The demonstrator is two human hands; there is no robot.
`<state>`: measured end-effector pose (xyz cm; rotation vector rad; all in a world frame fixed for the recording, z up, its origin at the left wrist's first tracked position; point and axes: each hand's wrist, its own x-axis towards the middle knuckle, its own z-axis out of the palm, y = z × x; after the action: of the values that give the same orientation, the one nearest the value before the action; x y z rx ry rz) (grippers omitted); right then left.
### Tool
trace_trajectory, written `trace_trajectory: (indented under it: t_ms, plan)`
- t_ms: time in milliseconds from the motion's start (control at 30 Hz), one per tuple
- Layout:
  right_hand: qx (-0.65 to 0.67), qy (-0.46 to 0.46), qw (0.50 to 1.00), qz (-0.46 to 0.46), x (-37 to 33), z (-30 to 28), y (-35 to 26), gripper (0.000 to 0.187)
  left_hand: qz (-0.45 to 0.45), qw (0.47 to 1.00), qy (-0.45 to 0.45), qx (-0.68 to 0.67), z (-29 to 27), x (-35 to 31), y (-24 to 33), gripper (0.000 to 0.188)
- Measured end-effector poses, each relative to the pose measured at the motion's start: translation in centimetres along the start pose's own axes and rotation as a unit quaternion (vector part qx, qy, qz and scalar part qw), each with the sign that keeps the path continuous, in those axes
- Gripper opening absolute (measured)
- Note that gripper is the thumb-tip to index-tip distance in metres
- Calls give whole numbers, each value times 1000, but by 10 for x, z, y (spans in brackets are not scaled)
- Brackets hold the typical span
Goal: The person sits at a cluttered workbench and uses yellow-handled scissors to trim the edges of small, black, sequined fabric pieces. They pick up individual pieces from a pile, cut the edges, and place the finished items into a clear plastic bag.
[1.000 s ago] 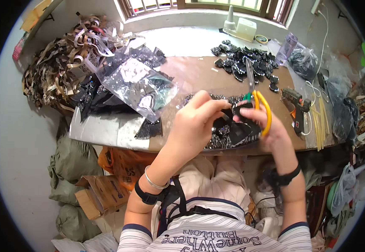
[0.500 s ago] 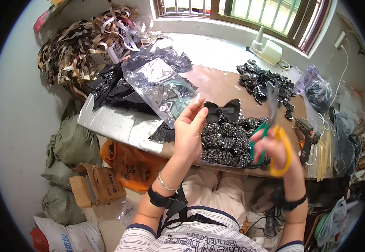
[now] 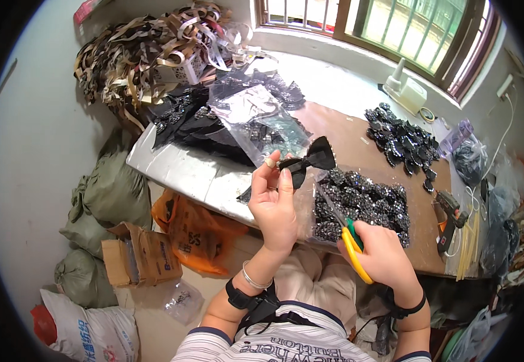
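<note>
A black fabric bow (image 3: 320, 154) is pinched between the thumb and fingers of my left hand (image 3: 275, 212), raised over the table's near edge. My right hand (image 3: 387, 252) is closed around scissors (image 3: 351, 248) with yellow and green handles. Their blades point up and left toward the bow, a little apart from it; whether the blades are parted is hard to see. Beneath them, rows of glittering black bows (image 3: 364, 205) lie packed together at the table's front.
Loose black sparkly pieces (image 3: 399, 140) and a glue gun (image 3: 449, 218) lie to the right. A clear plastic bag (image 3: 259, 123) covers black fabric pieces at the left. Behind these rise a ribbon heap (image 3: 135, 54) and a white squeeze bottle (image 3: 397, 75). A cardboard box (image 3: 141, 253) stands on the floor.
The bow has tilted in my left hand. My right hand has brought the scissors left and down, their blades swinging from pointing upward to pointing toward the bow. The whole view has shifted.
</note>
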<state>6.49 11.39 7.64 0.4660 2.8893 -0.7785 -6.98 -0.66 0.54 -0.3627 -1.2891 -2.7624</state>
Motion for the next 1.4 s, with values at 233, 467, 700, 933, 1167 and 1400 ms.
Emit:
trace_trajectory:
  t_ms: [233,467,700,933,1167,1400]
  plan:
    - [-43,80,996,-26,18,8,-6,29,48,998,14,44,-11,0,3,34]
    - [-114,92,988,-58,32,10,-18,27,0,1000,20,9,-23,2,4,35]
    - [-177,221,948,-147,41,23,-14,30,-77,994,17,-77,-24,7,20,32]
    - [-146,227,948,-168,44,25,-8,32,-106,992,18,-66,-28,10,24,29]
    - [-187,158,953,-177,47,12,-8,37,-116,992,-9,-47,-32,8,21,29]
    - [-208,128,949,-199,61,3,-4,35,-181,981,-53,-42,-34,18,33,41]
